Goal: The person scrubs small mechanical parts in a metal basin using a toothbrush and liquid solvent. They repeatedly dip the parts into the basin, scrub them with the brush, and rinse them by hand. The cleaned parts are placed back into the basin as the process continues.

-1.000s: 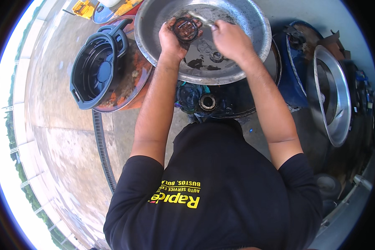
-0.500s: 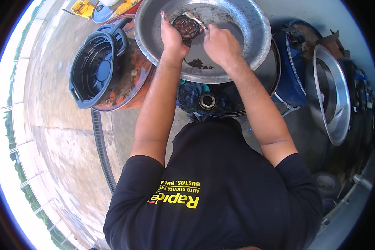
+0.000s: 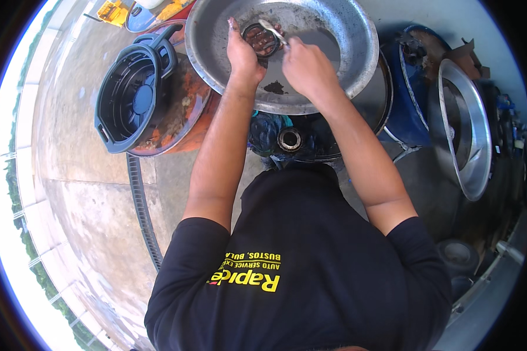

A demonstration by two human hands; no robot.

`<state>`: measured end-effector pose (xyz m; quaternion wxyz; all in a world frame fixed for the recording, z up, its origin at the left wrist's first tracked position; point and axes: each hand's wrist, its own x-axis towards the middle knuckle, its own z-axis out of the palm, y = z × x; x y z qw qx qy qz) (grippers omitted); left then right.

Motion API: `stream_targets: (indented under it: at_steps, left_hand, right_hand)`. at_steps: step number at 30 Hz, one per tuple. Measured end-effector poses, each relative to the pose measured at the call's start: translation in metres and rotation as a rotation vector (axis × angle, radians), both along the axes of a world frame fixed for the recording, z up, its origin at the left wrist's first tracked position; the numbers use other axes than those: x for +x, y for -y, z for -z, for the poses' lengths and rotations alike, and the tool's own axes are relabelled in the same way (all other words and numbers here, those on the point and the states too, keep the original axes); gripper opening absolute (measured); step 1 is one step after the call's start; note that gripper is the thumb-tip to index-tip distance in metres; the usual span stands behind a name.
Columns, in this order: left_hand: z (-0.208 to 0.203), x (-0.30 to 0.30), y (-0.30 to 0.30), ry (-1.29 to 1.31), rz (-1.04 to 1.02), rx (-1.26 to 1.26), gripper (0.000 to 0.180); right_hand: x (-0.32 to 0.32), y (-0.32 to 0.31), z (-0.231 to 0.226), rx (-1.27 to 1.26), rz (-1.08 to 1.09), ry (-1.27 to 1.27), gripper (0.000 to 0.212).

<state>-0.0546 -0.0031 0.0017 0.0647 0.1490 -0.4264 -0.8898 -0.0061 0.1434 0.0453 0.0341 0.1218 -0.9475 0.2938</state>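
Stained concrete floor [image 3: 88, 164] surrounds me. Fingers of my left hand [image 3: 244, 57] hold a round black ring [image 3: 263, 56]; those of my right hand [image 3: 309, 67] grip a slim pale tool [image 3: 270, 27] at its edge, over a wide grey metal basin [image 3: 357, 50] near a rusty orange drum [image 3: 188, 114].

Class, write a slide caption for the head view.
Over a metal basin, the left hand holds a dark ring while the right hand holds a pale brush-like tool.
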Motion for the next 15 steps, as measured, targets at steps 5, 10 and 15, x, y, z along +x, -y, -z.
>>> stream_targets:
  at_steps: [5,10,15]
  left_hand:
    - [-0.018,0.003,0.002,-0.011,0.079,0.123,0.083]
    - [-0.023,0.01,-0.01,-0.033,0.076,0.082,0.08]
    - [-0.025,0.003,0.01,-0.101,0.196,0.209,0.094]
  right_hand:
    - [-0.003,-0.002,0.004,0.011,0.032,-0.003,0.028]
    - [0.01,0.009,-0.009,-0.005,0.031,0.043,0.028]
    - [0.029,0.017,-0.017,0.025,-0.146,0.037,0.024]
